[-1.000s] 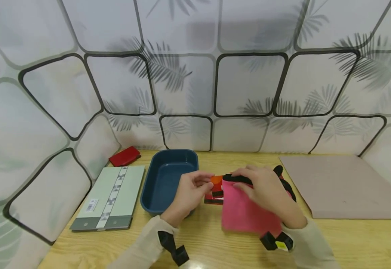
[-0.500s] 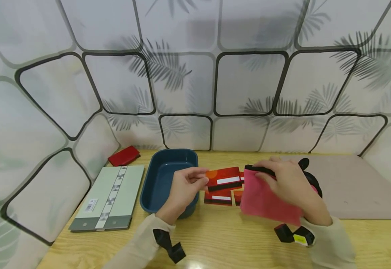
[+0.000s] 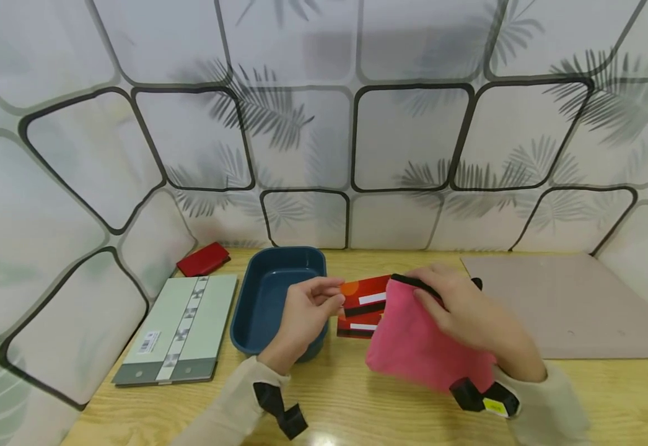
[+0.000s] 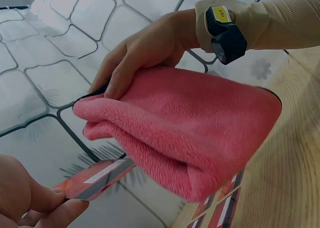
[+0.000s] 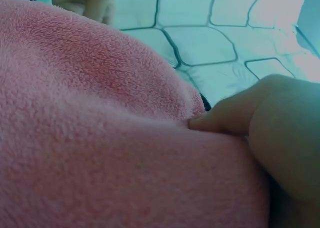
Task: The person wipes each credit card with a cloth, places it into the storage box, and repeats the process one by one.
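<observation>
My left hand pinches the left end of a red card with an orange circle and a dark stripe. In the left wrist view the card is held between thumb and fingers. My right hand grips the black-edged top of a pink plush cloth, thumb on the near side. The cloth covers the card's right end in the head view. Under the held card, another red card lies on the table. In the right wrist view, pink cloth fills most of the picture.
A dark blue tray stands left of my left hand. Further left lie a pale green folder with a patterned band and a red wallet-like item. A greyish-pink mat is at the right.
The left hand drew left a little, and the card came into fuller view, then was partly covered again. The right hand and cloth moved right, then back left toward the card.
</observation>
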Motion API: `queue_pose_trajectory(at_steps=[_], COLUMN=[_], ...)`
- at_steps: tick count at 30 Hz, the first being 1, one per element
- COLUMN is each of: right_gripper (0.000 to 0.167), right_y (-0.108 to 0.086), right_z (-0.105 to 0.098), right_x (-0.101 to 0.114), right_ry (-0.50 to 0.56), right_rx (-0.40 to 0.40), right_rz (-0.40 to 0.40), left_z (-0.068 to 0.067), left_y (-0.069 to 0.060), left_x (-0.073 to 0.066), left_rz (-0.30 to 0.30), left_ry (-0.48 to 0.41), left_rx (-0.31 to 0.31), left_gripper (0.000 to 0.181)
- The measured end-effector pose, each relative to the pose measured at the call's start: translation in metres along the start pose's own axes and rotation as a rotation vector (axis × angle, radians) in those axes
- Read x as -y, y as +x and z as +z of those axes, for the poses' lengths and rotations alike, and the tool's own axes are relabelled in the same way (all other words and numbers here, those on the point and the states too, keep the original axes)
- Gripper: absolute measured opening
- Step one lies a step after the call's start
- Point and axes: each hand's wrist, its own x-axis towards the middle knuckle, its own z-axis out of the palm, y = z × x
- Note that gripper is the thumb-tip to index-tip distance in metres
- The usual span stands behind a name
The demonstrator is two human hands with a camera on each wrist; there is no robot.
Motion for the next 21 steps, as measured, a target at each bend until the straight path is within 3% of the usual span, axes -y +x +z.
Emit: queue_pose_trajectory(at_steps=[4,8,13,21], right_gripper=[0.029,0.032,0.029,0.027], right_y=[0.003,0.006,0.005,0.008], right_z=[0.01,0.019,0.028,0.035], right_x=[0.003,0.005,0.006,0.003], right_ry=[0.108,0.218,0.244,0.202], right_rx=[0.039,0.058,0.035,-0.017], right_rz=[-0.101,-0.142,-0.167,-0.157], left_z=[0.0,0.001,0.006,0.009], left_y=[-0.001,-0.001,-0.005,-0.009], left_x=[-0.001,0.0,0.003,0.002], left_rz=[-0.003,-0.005,-0.009,-0.01], left_ry=[0.011,-0.008,-0.013,-0.032], left_rx=[0.019,0.071,0.154,0.185], left_gripper=[0.024,0.026,0.027,0.023])
